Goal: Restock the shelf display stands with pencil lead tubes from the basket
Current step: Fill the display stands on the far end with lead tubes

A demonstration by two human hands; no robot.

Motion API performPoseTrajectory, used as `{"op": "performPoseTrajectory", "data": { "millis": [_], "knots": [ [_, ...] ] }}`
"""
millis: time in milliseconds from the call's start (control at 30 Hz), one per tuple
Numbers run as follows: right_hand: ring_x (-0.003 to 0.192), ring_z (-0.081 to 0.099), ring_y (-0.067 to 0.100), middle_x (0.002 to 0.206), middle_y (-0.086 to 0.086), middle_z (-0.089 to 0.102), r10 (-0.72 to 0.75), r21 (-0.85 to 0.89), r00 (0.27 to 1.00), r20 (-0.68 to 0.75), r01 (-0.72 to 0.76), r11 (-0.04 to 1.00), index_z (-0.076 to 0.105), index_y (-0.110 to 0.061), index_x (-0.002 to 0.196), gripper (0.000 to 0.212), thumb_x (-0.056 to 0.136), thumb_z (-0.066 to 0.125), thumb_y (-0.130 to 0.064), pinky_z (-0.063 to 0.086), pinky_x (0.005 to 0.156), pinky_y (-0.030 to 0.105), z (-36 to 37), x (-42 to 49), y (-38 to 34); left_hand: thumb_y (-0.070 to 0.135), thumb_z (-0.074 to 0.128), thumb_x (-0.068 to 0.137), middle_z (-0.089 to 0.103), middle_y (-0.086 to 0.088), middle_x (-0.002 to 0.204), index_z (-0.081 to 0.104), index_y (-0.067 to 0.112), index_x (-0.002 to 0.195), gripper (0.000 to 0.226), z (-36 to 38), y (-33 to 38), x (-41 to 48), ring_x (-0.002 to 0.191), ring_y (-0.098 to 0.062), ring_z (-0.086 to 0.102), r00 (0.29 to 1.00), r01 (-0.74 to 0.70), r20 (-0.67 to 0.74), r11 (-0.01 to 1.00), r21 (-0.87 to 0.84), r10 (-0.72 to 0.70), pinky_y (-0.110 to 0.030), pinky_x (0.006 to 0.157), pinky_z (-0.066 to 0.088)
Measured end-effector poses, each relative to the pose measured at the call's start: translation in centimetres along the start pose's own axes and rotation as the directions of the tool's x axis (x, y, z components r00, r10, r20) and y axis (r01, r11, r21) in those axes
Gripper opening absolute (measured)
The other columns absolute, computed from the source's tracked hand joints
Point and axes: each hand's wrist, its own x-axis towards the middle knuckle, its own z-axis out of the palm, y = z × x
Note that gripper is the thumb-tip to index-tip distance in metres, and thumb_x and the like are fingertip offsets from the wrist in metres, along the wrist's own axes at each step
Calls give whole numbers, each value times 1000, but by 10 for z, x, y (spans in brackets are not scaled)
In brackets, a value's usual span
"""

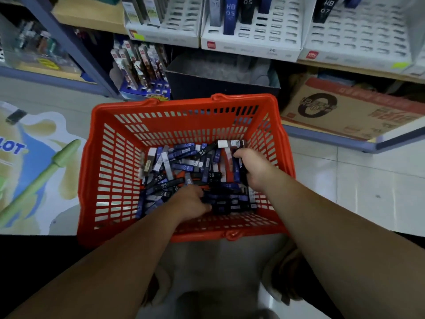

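A red plastic basket (110, 171) stands on the floor below the shelf, its bottom covered with several blue, black and grey pencil lead tubes (184, 166). Both my hands are inside it. My left hand (190, 203) reaches into the pile at the near side, fingers curled around dark tubes. My right hand (250, 166) grips a bundle of tubes, whose ends stick out above the fist. On the shelf above stand white display stands (264, 35) with slotted tiers, a few HB tubes (230, 14) standing in the back rows.
A dark open box (220, 81) and a printed cardboard carton (345, 109) sit under the shelf behind the basket. A blue pen display (142, 70) stands to the left. A floor sticker (34, 162) lies left of the basket. White tiles spread to the right.
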Motion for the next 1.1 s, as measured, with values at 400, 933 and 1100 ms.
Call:
{"op": "performPoseTrajectory", "data": {
  "millis": [400, 933, 1100],
  "knots": [
    [106, 73, 23, 119, 2, 75, -186, 122, 982, -31, 188, 974, 61, -24, 133, 27, 106, 59, -25, 59, 92, 44, -41, -64, 24, 68, 82, 65, 39, -4, 155, 40, 32, 156, 107, 25, 47, 57, 139, -33, 36, 950, -306, 112, 804, 510, 291, -49, 116, 39],
    [72, 74, 12, 87, 0, 74, -179, 197, 980, 85, 159, 967, 65, -15, 121, 19, 107, 54, -21, 56, 75, 35, -49, -84, 14, 44, 71, 92, 33, -9, 162, 25, 28, 161, 85, 37, 46, 59, 144, -34, 34, 950, -308, 158, 745, 592, 268, -52, 116, 37],
    [85, 71, 24, 92, 4, 75, -153, 204, 985, 76, 135, 970, 67, -16, 121, 19, 106, 55, -18, 58, 89, 43, -48, -79, 8, 43, 73, 92, 52, -9, 150, 41, 21, 153, 72, 21, 42, 55, 132, -29, 53, 958, -288, 102, 884, 368, 270, -44, 110, 47]
  ]
}}
